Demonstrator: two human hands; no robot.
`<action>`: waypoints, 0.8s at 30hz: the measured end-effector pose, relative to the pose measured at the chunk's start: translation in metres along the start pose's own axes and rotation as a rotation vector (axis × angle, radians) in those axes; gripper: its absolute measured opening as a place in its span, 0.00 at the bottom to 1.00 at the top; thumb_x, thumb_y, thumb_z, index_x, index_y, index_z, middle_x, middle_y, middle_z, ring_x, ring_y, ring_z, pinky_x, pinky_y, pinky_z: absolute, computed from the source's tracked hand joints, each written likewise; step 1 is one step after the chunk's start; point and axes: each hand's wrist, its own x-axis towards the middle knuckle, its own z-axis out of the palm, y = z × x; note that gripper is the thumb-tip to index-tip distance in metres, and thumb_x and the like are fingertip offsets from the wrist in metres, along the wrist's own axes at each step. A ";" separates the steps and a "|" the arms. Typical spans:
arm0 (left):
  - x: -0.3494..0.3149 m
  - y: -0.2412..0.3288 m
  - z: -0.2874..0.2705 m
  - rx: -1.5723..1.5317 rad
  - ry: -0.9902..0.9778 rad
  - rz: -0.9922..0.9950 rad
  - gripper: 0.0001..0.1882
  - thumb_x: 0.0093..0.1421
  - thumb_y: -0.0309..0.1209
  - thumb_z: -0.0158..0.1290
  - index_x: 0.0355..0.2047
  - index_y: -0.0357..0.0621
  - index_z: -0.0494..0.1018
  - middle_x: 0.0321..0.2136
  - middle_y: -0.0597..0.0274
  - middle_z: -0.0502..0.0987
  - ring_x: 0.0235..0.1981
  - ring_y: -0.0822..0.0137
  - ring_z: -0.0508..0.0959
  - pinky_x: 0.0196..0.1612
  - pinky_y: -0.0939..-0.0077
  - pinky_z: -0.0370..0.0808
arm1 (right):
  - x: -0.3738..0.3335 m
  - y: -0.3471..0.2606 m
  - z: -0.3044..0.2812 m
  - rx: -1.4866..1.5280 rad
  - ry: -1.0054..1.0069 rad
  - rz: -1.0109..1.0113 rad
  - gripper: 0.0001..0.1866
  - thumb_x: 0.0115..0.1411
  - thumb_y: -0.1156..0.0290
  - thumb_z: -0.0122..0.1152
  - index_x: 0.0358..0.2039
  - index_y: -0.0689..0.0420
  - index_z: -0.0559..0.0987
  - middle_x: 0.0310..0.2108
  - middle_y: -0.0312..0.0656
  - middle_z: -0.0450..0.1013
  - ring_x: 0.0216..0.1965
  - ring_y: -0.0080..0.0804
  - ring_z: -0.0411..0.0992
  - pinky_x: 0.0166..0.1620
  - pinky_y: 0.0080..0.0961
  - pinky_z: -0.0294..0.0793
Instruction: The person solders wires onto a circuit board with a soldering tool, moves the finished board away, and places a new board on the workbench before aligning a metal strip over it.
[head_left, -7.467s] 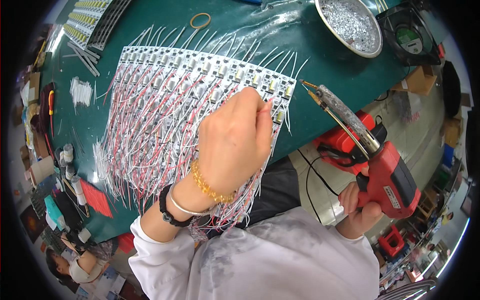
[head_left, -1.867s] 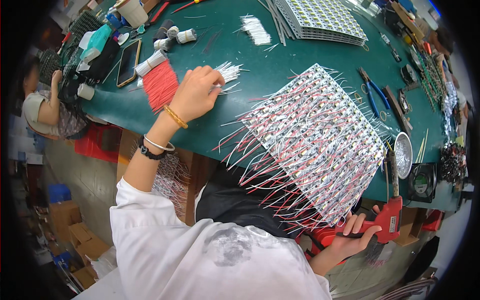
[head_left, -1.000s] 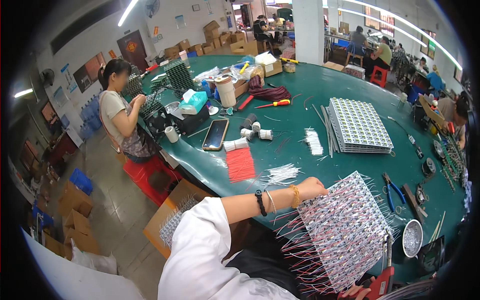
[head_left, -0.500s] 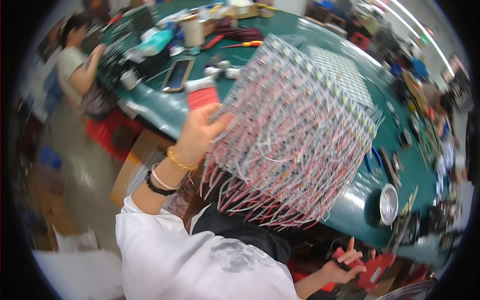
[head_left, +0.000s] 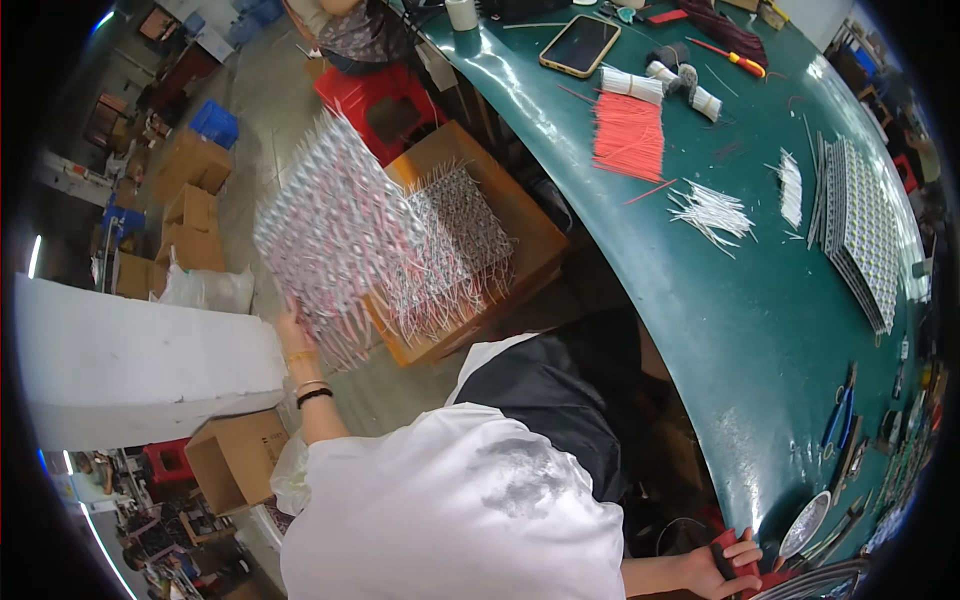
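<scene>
My left hand [head_left: 296, 338] is closed on the lower edge of a square panel [head_left: 325, 220] bristling with white and red wires or thin tubes, slightly blurred. The panel hangs tilted beside and partly over an orange-brown cardboard box [head_left: 520, 275]. In that box sits a similar wire-covered panel [head_left: 465, 210]. At the lower right, by the table's near edge, my right hand [head_left: 715, 570] is wrapped round a red and black tool [head_left: 738, 562], whose kind I cannot make out.
On the green table [head_left: 720, 360] lie a bundle of red tubes [head_left: 628, 135], loose white tubes [head_left: 712, 213], a phone [head_left: 580, 45], a screwdriver [head_left: 728, 57], stacked perforated panels [head_left: 860, 230], blue-handled pliers [head_left: 838, 420] and a metal bowl [head_left: 803, 525]. A red stool [head_left: 380, 105] stands behind the box.
My left hand has carried the wire-covered panel from above the table leftward to the box. The view has swung left. My right hand stays at the lower right with the red tool.
</scene>
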 end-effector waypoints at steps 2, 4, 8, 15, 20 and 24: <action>-0.007 -0.049 0.025 -0.006 -0.002 -0.150 0.12 0.55 0.31 0.52 0.37 0.37 0.73 0.32 0.58 0.74 0.31 0.66 0.74 0.37 0.74 0.70 | 0.015 0.006 0.051 -0.363 0.422 -0.110 0.21 0.63 0.55 0.38 0.38 0.64 0.63 0.17 0.34 0.52 0.17 0.22 0.54 0.52 0.36 0.60; -0.006 -0.093 0.055 -0.214 -0.133 -0.187 0.13 0.55 0.31 0.52 0.38 0.35 0.74 0.30 0.59 0.74 0.29 0.67 0.72 0.37 0.73 0.69 | 0.016 0.006 0.039 -0.289 0.263 -0.059 0.19 0.64 0.56 0.37 0.29 0.61 0.64 0.18 0.35 0.53 0.19 0.24 0.55 0.52 0.34 0.59; 0.029 -0.149 0.077 0.060 -0.169 -0.139 0.15 0.56 0.30 0.50 0.40 0.31 0.73 0.33 0.58 0.75 0.33 0.67 0.73 0.40 0.72 0.69 | 0.018 0.018 0.053 -0.349 0.252 -0.019 0.20 0.65 0.56 0.35 0.32 0.62 0.65 0.17 0.34 0.52 0.17 0.23 0.54 0.50 0.33 0.63; -0.051 -0.070 0.186 1.108 -0.062 0.400 0.11 0.50 0.31 0.52 0.28 0.33 0.74 0.26 0.46 0.77 0.28 0.53 0.76 0.32 0.62 0.70 | 0.014 0.013 0.048 -0.490 0.414 -0.078 0.22 0.65 0.60 0.38 0.54 0.61 0.58 0.14 0.32 0.54 0.13 0.18 0.52 0.42 0.28 0.68; -0.097 0.133 0.331 0.567 -0.284 1.283 0.12 0.58 0.28 0.50 0.41 0.36 0.71 0.40 0.53 0.73 0.40 0.61 0.73 0.42 0.70 0.70 | 0.029 0.037 0.054 -0.264 0.540 -0.008 0.21 0.63 0.63 0.42 0.53 0.61 0.58 0.12 0.31 0.53 0.10 0.19 0.53 0.29 0.27 0.71; -0.296 0.177 0.495 0.180 -1.362 1.029 0.13 0.58 0.26 0.49 0.44 0.38 0.70 0.40 0.60 0.72 0.39 0.71 0.73 0.40 0.80 0.70 | 0.025 0.026 0.045 -0.290 0.584 -0.064 0.18 0.64 0.65 0.42 0.51 0.60 0.59 0.12 0.30 0.53 0.10 0.18 0.53 0.29 0.25 0.70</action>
